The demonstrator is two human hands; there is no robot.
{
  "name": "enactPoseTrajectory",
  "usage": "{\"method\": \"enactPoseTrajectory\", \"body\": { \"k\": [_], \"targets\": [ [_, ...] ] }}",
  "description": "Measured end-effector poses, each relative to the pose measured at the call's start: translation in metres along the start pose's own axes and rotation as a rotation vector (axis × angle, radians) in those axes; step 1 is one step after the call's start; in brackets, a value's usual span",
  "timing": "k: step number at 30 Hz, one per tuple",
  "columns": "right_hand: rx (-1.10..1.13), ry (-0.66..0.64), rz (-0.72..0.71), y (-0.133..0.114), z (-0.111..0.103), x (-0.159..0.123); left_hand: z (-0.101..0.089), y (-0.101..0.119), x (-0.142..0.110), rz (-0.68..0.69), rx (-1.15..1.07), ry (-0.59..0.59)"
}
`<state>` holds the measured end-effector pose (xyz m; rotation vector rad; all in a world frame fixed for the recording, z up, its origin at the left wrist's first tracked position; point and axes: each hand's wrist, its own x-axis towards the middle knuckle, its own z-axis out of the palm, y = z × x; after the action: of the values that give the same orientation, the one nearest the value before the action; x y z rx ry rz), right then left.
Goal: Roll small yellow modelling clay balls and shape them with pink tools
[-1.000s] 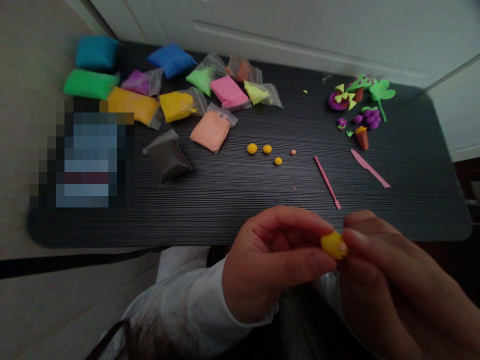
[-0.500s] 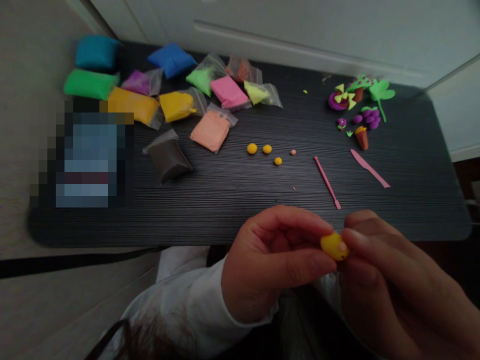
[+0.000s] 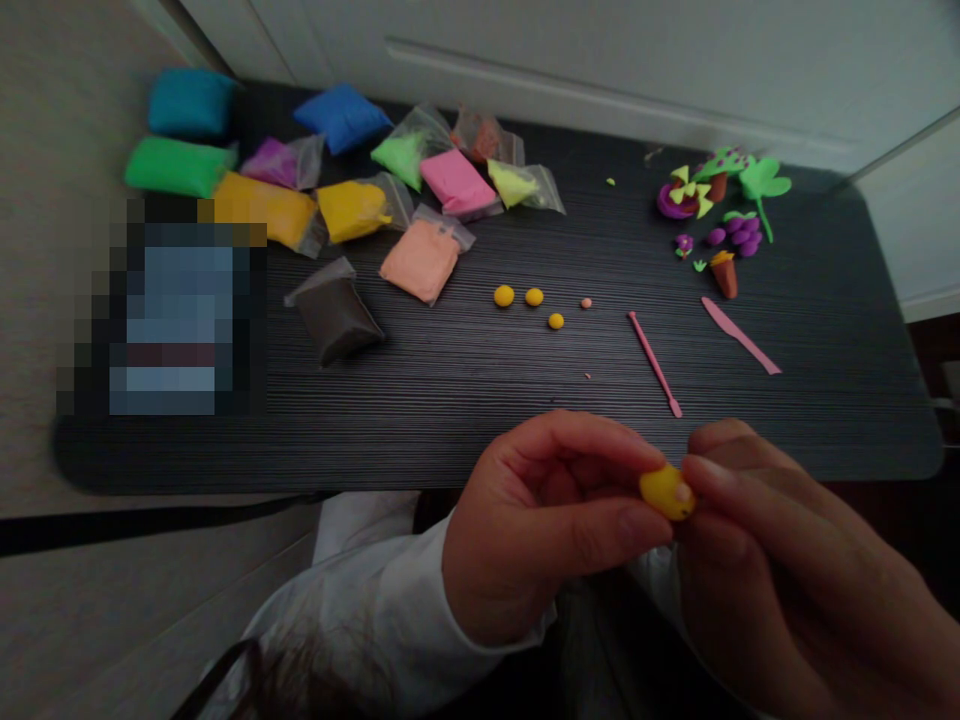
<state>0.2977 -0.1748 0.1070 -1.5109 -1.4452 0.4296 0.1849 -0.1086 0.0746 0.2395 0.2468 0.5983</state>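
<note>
Dark tabletop point(image 3: 420, 420), yellow lump point(image 3: 661, 490) in hands point(image 3: 517, 535)

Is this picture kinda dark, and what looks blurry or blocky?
Head view: yes, dim light, the right hand shadier than the left hand; head view again: blocky squares hide something at the left of the table, and the yellow piece looks a bit soft.

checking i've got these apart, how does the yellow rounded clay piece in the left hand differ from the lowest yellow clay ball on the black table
The yellow rounded clay piece looks larger than the yellow clay ball.
The piece bears a pale peach dot and a dark mark; the ball looks plain.
The left hand holds the piece; the ball lies on the black table.
Both are yellow.
</note>
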Motion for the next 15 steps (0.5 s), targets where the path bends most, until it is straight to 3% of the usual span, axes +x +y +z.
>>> {"method": "enactPoseTrajectory", "body": {
  "k": [15],
  "targets": [
    [-0.057,-0.023,-0.016,-0.0014,0.0005,0.0019,-0.0008,-0.0001,-0.0005,-0.004,0.001,-0.010]
  ]
}}
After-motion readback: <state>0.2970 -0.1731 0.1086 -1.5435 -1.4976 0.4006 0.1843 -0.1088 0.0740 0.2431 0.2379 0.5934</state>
